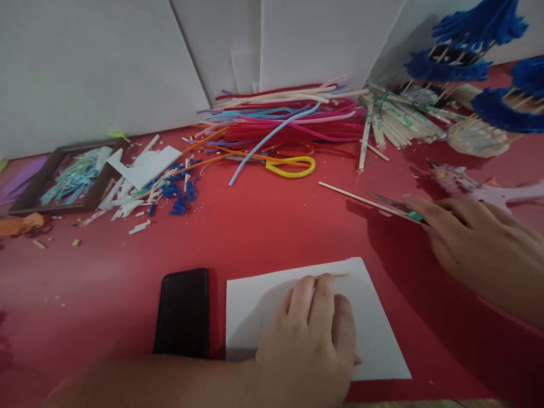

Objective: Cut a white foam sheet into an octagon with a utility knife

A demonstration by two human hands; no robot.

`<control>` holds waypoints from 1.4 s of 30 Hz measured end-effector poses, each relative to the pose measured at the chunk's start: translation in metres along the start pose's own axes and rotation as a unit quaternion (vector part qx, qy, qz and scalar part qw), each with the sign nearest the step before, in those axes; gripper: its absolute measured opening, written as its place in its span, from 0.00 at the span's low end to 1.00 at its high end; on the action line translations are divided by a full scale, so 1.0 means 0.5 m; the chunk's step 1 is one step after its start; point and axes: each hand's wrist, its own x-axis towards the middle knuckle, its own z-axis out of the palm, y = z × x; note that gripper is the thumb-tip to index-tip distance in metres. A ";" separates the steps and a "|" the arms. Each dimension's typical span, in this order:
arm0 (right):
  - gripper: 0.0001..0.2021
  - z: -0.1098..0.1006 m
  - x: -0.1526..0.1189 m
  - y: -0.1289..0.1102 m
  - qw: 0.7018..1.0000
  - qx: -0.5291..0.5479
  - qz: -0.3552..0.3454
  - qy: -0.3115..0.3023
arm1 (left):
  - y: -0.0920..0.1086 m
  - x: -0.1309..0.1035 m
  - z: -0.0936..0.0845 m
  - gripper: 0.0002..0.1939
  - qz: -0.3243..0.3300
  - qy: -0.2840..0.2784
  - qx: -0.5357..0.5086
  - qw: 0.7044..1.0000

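My left hand [310, 334] rests on a white card [374, 328], its fingers curled down. A thin wooden stick [341, 275] pokes out past its fingertips, the rest of it hidden underneath. Over at the right, my right hand [471, 241] has its fingers closed at the green handle of a small knife [385, 200], whose blade points left. A longer wooden stick [361, 198] runs along beside the blade, one end under the fingers of that hand. Whether the hand grips this stick too I cannot tell.
A black phone [182, 311] lies left of the card. Behind are yellow-handled scissors [291, 166], a pile of pipe cleaners [293, 122] and wrapped sticks [395, 122]. Scraps [136, 192] and a brown frame [29, 195] are at left; blue fringed pieces [480, 28] stand at right.
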 end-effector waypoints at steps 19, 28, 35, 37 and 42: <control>0.19 -0.029 0.080 -0.073 0.974 0.210 -0.044 0.070 | -0.077 0.036 -0.053 0.42 0.060 -0.184 -0.045 0.980; 0.15 -0.020 0.108 -0.152 0.928 0.343 -0.138 0.038 | -0.059 0.018 -0.032 0.44 0.012 -0.179 0.005 0.984; 0.14 -0.027 0.092 -0.118 0.941 0.330 -0.062 0.049 | -0.069 0.011 -0.030 0.44 -0.034 -0.173 0.047 0.983; 0.11 -0.022 0.086 -0.117 0.941 0.333 -0.034 0.050 | -0.077 0.010 -0.031 0.43 -0.069 -0.176 0.078 0.979; 0.10 -0.016 0.089 -0.123 0.936 0.349 -0.017 0.050 | -0.084 0.019 -0.035 0.45 -0.067 -0.179 0.122 0.974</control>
